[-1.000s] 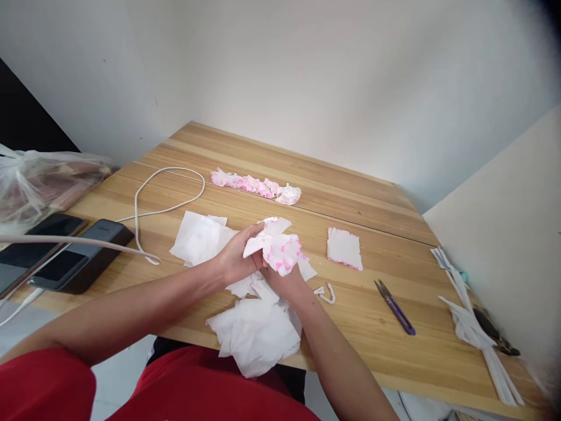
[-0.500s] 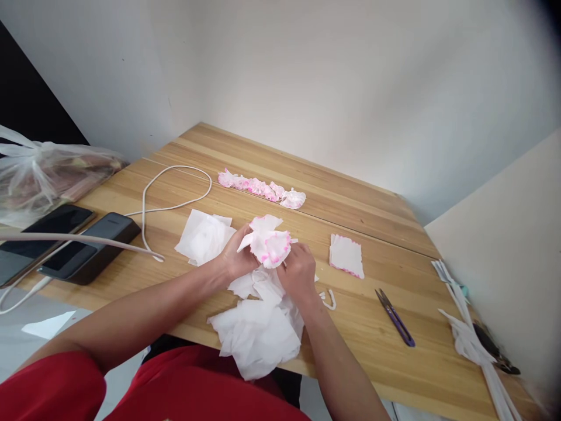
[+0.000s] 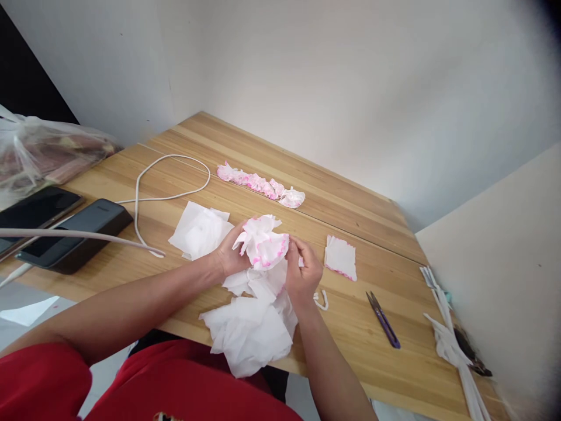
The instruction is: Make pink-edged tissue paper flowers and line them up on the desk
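Note:
A white tissue paper flower [image 3: 263, 242] with pink edges is held up between my hands above the table. My left hand [image 3: 228, 251] wraps its base from the left, the fingers partly hidden behind the petals. On the other side, my right hand [image 3: 304, 269] pinches the flower's right edge between thumb and fingers. Directly below lies a loose heap of white tissue sheets [image 3: 249, 333] that hangs over the front table edge. A stack of white squares [image 3: 200, 231] rests left of my left hand, and a pink-edged square stack [image 3: 340, 257] lies beyond my right hand.
A row of finished-looking pink-edged flowers [image 3: 263, 186] lies farther back. Purple-handled thread snips [image 3: 383, 320] rest at right, near white strips [image 3: 451, 345]. At left are a power bank [image 3: 74, 237], phone [image 3: 39, 213], looping white cable [image 3: 138, 199] and plastic bag [image 3: 52, 152].
My right hand has shifted from beneath the flower to its right edge, where it now pinches a petal. The flower's petals look more spread, and the view has moved slightly.

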The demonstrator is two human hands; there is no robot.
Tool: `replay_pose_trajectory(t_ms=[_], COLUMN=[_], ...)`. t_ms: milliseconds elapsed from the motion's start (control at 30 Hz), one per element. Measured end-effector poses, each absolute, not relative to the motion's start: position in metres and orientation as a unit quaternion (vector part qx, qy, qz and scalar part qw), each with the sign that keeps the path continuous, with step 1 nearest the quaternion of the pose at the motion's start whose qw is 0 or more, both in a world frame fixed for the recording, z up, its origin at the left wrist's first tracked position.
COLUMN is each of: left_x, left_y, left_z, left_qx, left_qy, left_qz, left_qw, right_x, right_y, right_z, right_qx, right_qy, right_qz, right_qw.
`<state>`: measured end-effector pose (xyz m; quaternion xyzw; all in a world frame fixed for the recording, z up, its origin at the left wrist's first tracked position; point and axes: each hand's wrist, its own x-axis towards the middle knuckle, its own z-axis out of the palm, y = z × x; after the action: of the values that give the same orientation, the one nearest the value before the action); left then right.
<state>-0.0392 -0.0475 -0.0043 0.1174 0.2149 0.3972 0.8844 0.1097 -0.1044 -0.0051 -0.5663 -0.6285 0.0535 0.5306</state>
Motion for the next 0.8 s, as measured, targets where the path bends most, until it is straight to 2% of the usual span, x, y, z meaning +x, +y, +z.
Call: replay_pose_trajectory(t_ms=[133,267,367,500,667,800], left_x=[-0.042,-0.048,-0.051,-0.05,-0.045,-0.04], left_y=[-0.051,-0.058,-0.062,-0.063,-0.063,-0.062], left_z=[-0.001,-0.001,0.002,0.005,0.005,0.0], left_qx=[0.253,0.48,0.571,0.608,0.608,0.613], left_qy=[0.3,0.36,0.371,0.359,0.355,0.371], left_qz=[0.478,0.507,0.506,0.49,0.469,0.455], left_qw=[0.786,0.619,0.53,0.512,0.533,0.529], right_x=[0.109,0.109,0.111,0.112,0.109,0.107], right_y=[-0.109,-0.11,-0.109,-0.107,-0.108,-0.105], right_z=[-0.003,0.0,0.001,0.003,0.005,0.001], right_qx=[-0.582,-0.559,-0.529,-0.504,-0.566,-0.576], right_qy=[-0.558,-0.591,-0.633,-0.652,-0.653,-0.645], right_qz=[0.119,0.095,0.076,0.049,0.059,0.076], right_qw=[0.58,0.574,0.56,0.564,0.499,0.496])
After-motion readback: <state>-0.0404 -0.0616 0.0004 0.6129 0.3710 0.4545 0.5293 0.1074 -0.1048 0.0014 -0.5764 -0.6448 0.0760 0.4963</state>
